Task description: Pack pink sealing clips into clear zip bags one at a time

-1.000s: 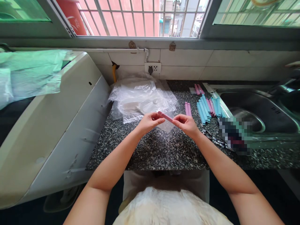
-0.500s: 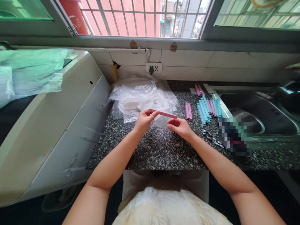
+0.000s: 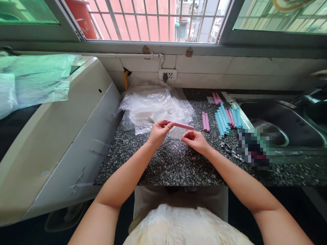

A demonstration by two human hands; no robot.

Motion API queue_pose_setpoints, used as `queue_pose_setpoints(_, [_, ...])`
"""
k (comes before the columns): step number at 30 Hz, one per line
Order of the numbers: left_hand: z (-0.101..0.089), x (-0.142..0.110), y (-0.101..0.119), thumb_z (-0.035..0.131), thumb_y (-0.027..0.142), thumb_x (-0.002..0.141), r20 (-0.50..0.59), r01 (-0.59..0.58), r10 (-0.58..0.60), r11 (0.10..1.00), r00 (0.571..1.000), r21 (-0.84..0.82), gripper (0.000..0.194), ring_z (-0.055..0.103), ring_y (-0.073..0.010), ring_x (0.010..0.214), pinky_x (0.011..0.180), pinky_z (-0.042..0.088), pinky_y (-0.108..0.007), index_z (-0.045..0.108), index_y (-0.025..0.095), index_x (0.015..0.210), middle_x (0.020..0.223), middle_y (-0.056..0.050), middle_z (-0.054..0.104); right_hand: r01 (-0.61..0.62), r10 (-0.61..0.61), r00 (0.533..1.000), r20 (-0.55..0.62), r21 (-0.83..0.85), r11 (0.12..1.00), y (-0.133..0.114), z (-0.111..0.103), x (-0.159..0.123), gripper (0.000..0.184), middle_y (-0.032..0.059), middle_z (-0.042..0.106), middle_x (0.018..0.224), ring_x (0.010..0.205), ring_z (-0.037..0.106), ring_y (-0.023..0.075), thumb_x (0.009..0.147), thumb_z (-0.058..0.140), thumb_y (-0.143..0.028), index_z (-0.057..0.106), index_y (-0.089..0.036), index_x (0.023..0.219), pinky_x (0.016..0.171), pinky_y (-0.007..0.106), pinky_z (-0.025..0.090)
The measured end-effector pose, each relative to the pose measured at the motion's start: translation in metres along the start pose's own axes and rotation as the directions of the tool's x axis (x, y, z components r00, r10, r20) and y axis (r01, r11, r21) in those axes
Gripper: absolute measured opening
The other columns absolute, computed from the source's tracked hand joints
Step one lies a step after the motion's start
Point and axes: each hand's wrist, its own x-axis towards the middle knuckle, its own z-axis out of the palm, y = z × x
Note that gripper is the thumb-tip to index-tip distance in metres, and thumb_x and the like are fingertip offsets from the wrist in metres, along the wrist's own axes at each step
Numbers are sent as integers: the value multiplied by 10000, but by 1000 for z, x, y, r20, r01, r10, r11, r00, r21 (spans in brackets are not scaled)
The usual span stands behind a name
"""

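My left hand (image 3: 158,133) is closed on one end of a long, thin pink bag clip (image 3: 182,126), with the thumb along its near side. The clip points to the right, above the counter. Just below its free end is my right hand (image 3: 195,141), its fingers curled and thumb and forefinger pinched together; what they hold, if anything, is too small to make out. Behind the left hand spreads a pile of clear plastic bags (image 3: 153,102), partly under the clip. Two pink clips (image 3: 205,121) lie side by side beyond my right hand.
Blue clips (image 3: 221,119) and more pink clips (image 3: 218,98) lie on the speckled counter (image 3: 168,166), near the metal sink (image 3: 276,112). A blurred-out packet (image 3: 256,149) rests by the sink's front corner. A large pale appliance (image 3: 76,112) borders the left side.
My right hand has drawn slightly down from the clip's free end, and its fingers have closed more. The left hand keeps its hold on the clip, almost unmoved.
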Motion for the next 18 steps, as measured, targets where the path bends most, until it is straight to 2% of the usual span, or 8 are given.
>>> queue_pose_setpoints(5, [-2,0,-2,779,400,488,47,24,-26,999,999,46,309,419,-62,515,510,335,-217,613,150,560,532,40,526,93,-93,986,-138,-7,996,-4,-9,1,391,-18,559,663,581,497,100,627,677,-504,579,-178,821,544,239,413])
queue_pose_setpoints(9, [-2,-1,-4,774,391,502,90,57,-64,995,994,80,292,417,-61,520,516,326,-217,625,150,571,530,39,531,163,-188,967,-174,-145,976,-6,-15,1,365,-2,578,689,589,504,109,660,664,-493,595,-178,831,543,247,423])
queue_pose_setpoints(11, [-2,-2,-4,772,394,506,104,67,-77,993,992,98,294,413,-61,523,526,327,-220,620,150,570,530,40,529,213,-267,950,-164,-289,933,-6,-16,0,288,3,586,681,586,500,111,699,647,-447,612,-179,800,547,251,422])
queue_pose_setpoints(14, [-2,-1,-7,769,407,499,109,88,-101,989,989,119,313,409,-65,530,530,322,-224,607,149,570,538,38,524,289,-407,903,-136,-508,812,-5,-18,-1,190,9,597,665,580,491,116,738,628,-372,631,-185,769,554,258,416])
queue_pose_setpoints(16, [-3,0,-9,759,423,508,108,95,-112,984,988,149,323,401,-70,529,522,313,-226,603,149,576,535,37,510,318,-471,874,-118,-595,738,-4,-19,-1,157,16,608,665,589,500,124,749,621,-341,636,-185,759,563,263,415])
queue_pose_setpoints(18, [-3,1,-11,738,440,538,127,87,-111,980,986,180,324,396,-73,529,517,308,-227,617,148,610,534,38,500,325,-501,857,-121,-628,707,-4,-19,-1,150,23,615,669,595,509,129,758,611,-329,639,-182,762,566,264,416])
